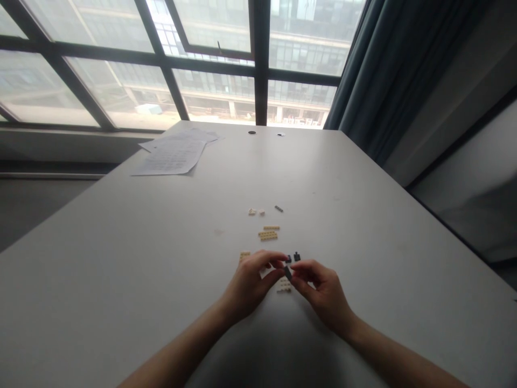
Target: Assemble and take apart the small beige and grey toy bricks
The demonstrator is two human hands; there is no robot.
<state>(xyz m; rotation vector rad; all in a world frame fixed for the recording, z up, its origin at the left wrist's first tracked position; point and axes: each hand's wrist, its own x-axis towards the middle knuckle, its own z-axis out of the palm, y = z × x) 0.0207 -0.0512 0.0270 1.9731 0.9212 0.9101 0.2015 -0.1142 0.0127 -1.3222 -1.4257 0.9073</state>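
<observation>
Between my two hands is a small dark grey building brick (287, 272), pinched from both sides above the table. My left hand (258, 277) has its thumb and fingers closed at the brick's left edge. On the other side, my right hand (319, 285) grips it between thumb and forefinger. Just beyond the fingertips lie a dark piece (288, 258) and a black piece with a stud or peg (297, 256). Below the held brick, pale studded pieces (285, 285) show partly. A tan plate (244, 254) is half hidden behind my left hand.
Farther out lie several tan studded strips (269, 235), two small white pieces (252, 212) and a thin grey strip (278, 208). Printed papers (172, 156) rest on the white table (100, 237) at the far left. Windows and a dark curtain (388, 70) stand beyond.
</observation>
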